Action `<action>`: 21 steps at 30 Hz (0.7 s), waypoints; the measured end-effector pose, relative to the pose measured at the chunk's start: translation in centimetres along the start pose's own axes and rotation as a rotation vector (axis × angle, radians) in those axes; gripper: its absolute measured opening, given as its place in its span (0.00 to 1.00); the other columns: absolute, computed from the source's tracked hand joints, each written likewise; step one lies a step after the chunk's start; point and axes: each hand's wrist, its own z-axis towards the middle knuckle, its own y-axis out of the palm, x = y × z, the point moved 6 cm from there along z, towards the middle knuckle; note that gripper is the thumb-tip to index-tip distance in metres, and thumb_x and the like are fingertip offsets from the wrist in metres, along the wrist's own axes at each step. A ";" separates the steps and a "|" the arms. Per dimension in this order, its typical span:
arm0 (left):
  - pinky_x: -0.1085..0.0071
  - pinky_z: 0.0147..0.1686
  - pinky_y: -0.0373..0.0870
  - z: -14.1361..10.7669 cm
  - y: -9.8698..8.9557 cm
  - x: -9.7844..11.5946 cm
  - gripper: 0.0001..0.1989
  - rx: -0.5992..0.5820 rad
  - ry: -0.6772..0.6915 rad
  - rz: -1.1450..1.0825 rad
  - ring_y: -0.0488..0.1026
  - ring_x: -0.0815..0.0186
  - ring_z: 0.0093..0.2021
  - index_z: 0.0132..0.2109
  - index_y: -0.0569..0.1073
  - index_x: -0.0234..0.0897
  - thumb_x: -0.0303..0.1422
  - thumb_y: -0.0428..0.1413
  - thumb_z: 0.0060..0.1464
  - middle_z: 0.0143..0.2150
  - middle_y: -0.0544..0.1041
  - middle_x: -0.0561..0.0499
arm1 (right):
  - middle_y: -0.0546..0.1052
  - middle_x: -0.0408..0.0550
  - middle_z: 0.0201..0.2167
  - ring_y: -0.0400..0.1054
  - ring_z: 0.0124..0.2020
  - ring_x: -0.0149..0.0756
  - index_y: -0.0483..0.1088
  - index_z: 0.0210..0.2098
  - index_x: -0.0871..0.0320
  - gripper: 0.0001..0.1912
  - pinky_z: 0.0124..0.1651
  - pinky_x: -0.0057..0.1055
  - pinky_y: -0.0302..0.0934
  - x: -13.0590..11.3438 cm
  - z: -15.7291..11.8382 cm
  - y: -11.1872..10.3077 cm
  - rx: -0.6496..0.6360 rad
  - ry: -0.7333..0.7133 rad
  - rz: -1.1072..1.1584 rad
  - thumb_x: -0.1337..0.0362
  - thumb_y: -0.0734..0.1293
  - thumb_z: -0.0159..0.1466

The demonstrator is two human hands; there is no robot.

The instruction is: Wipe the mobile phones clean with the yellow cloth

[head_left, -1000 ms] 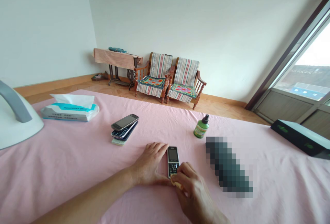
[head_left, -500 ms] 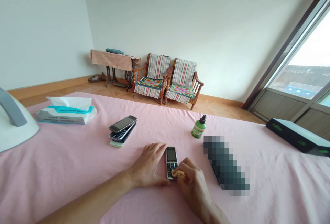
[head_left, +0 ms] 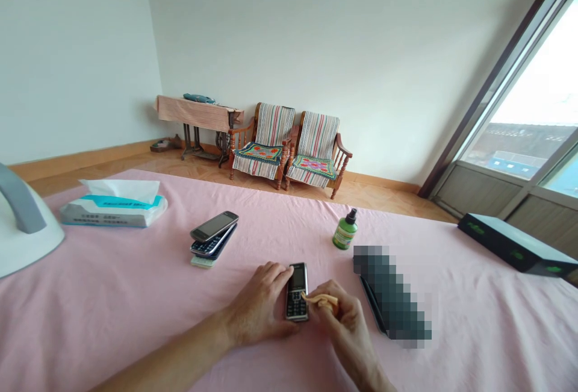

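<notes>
A black keypad mobile phone (head_left: 296, 304) with a silver rim lies face up on the pink cloth (head_left: 171, 314). My left hand (head_left: 255, 304) steadies it from the left, fingertips by its top edge and thumb by its bottom edge. Pinched in my right hand (head_left: 345, 323) is a small yellow-orange wiping cloth (head_left: 326, 300), its tip at the right side of the phone near the top of the keypad. To the left of the phone, several other phones (head_left: 214, 228) lie stacked askew. Beyond my right hand stands a green spray bottle (head_left: 345, 233) with a black nozzle.
A blurred-out dark object (head_left: 392, 295) lies right of my right hand. A tissue pack (head_left: 112, 205) and a white object with a grey handle (head_left: 22, 205) are at the left. A black box (head_left: 515, 244) sits at the far right. Two chairs (head_left: 311, 151) stand by the wall.
My right hand has drawn the cloth up and to the right, from the lower keypad to the phone's right side. The phone sits straighter, still at my left hand. The view has tilted slightly.
</notes>
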 end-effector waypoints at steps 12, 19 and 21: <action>0.72 0.41 0.67 -0.3 -0.5 -0.7 0.08 0.157 -0.073 -0.097 0.72 0.63 0.40 0.45 0.73 0.41 0.33 0.54 0.59 0.40 0.73 0.50 | 0.71 0.44 0.26 0.66 0.27 0.32 0.76 0.29 0.57 0.10 0.28 0.24 0.57 1.5 0.2 -0.1 0.119 -0.086 -0.170 0.68 0.62 0.57; 0.73 0.35 0.64 -0.3 -0.4 -1.4 0.05 0.182 -0.134 -0.042 0.71 0.64 0.35 0.33 0.70 0.38 0.27 0.52 0.56 0.33 0.72 0.51 | 0.72 0.44 0.24 0.68 0.27 0.34 0.76 0.26 0.58 0.11 0.30 0.25 0.58 3.1 0.7 -0.6 0.168 0.012 -0.249 0.67 0.62 0.56; 0.73 0.33 0.63 -0.4 -0.3 -1.3 0.06 0.174 -0.150 -0.012 0.71 0.64 0.33 0.30 0.68 0.38 0.27 0.51 0.56 0.31 0.71 0.51 | 0.73 0.45 0.24 0.69 0.27 0.35 0.77 0.26 0.58 0.11 0.30 0.25 0.59 3.3 1.0 -0.7 0.174 0.024 -0.261 0.66 0.62 0.56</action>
